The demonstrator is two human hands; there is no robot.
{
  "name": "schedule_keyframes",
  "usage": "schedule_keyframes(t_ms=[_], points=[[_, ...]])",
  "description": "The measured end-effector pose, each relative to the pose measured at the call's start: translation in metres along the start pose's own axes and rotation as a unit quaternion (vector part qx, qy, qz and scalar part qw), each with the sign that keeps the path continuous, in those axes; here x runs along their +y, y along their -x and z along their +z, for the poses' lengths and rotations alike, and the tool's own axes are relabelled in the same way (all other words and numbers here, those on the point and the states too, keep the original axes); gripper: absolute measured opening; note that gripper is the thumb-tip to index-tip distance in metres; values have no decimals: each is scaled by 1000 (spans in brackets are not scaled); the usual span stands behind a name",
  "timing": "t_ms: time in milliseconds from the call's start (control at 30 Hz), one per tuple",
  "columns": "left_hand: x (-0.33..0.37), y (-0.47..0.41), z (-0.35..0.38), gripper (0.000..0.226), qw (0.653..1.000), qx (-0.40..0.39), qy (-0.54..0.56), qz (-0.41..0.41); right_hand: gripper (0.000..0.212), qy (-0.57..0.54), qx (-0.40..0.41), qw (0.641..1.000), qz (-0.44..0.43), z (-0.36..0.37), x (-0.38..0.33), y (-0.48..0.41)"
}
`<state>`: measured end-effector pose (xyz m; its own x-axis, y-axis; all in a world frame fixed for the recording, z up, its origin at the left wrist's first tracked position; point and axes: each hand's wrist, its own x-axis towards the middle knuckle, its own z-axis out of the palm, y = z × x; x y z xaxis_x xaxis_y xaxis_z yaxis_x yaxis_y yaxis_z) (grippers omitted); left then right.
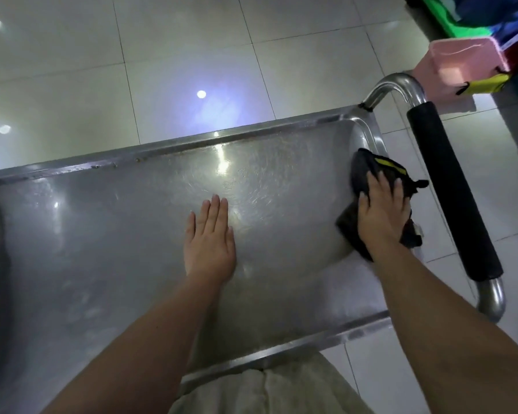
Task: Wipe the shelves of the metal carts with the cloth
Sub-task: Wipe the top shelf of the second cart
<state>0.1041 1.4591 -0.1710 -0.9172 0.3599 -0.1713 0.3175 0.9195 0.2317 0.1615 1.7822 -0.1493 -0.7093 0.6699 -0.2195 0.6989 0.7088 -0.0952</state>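
Note:
The metal cart's top shelf (117,234) is a shiny steel tray with a raised rim, filling the middle of the view. My left hand (210,243) lies flat on it near the centre, fingers straight and together. At the shelf's right end my right hand (383,210) presses a dark cloth (368,165) with a yellow patch against the steel, fingers spread over it. The cloth reaches the rim and bunches out under my wrist.
The cart's push handle (449,189), a steel tube with a black foam grip, runs along the right end. A pink plastic bin (461,58) and green and blue items stand at the top right. Glossy pale floor tiles (162,70) lie beyond the cart.

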Motion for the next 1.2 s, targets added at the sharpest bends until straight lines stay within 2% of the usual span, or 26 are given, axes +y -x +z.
schedule_keyframes(t_ms=[67, 133, 300, 400, 500, 533, 567, 600, 667, 700, 767, 867, 933, 1033, 1100, 1200], points=[[0, -5, -2, 56, 1000, 0, -1, -4, 50, -6, 4, 1000, 19, -4, -15, -14], [2, -12, -3, 57, 1000, -8, -2, -9, 50, -6, -9, 1000, -8, -2, -47, -24], [6, -18, -8, 57, 1000, -21, -15, -14, 50, 59, -34, 974, -216, 15, -141, -8], [7, -19, -10, 58, 1000, -18, -15, -13, 51, 70, -58, 933, -349, 26, -167, 29], [7, -17, -8, 58, 1000, -12, -18, -14, 49, 79, -68, 888, -448, 28, -154, 31], [7, -16, -8, 57, 1000, -8, -17, -14, 49, 84, -64, 883, -458, 25, -145, 18], [7, -15, -8, 57, 1000, -6, -14, -13, 50, 84, -62, 891, -441, 23, -133, 2], [7, -15, -9, 57, 1000, -5, -12, -12, 50, 71, -49, 915, -394, 18, -120, -16], [7, -15, -10, 57, 1000, -3, -9, -11, 50, 35, -6, 968, -246, 3, -85, -54], [8, -15, -11, 57, 1000, -1, -9, -10, 49, 21, 4, 984, -176, -4, -67, -71], [10, -17, -12, 56, 1000, 1, -8, -9, 49, -1, 10, 996, -86, -17, -43, -95], [10, -20, -12, 55, 1000, -7, -12, -9, 48, -16, 4, 999, -40, -22, -58, -113], [9, -21, -11, 55, 1000, -12, -20, -11, 49, -9, 1, 998, -67, -17, -89, -115], [10, -23, -11, 55, 1000, -15, -24, -10, 52, 23, -11, 983, -183, -2, -148, -94], [10, -24, -10, 55, 999, -17, -29, -9, 54, 31, -22, 962, -272, 10, -191, -59], [8, -24, -9, 56, 999, -20, -35, -15, 52, 41, -64, 912, -404, 24, -241, 0]])
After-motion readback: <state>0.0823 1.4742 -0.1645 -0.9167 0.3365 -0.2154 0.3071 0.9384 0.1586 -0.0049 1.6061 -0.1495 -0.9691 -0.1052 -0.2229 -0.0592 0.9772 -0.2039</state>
